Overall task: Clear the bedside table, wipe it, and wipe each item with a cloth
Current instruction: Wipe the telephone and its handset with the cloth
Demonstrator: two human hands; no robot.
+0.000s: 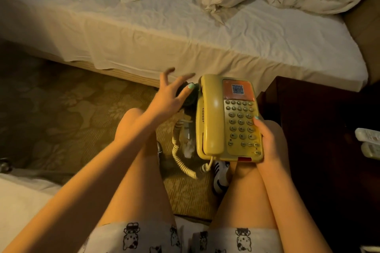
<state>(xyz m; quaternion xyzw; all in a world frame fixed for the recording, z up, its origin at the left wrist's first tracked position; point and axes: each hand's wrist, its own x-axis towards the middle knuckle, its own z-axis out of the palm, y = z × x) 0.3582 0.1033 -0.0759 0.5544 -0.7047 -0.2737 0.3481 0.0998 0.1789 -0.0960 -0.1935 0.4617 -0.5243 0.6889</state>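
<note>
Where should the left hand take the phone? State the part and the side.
Take the telephone by its left edge, coming from the left, thumb over the handset: the right hand holds the lower right corner, and the handset only rests in its cradle.

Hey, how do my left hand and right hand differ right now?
The left hand has its fingers spread straight; the right hand curls round the yellow telephone, gripping its lower corner. The left hand's thumb lies across a dark round object, grip unclear; the right hand's thumb rests on the keypad. Both have teal-painted nails.
</note>
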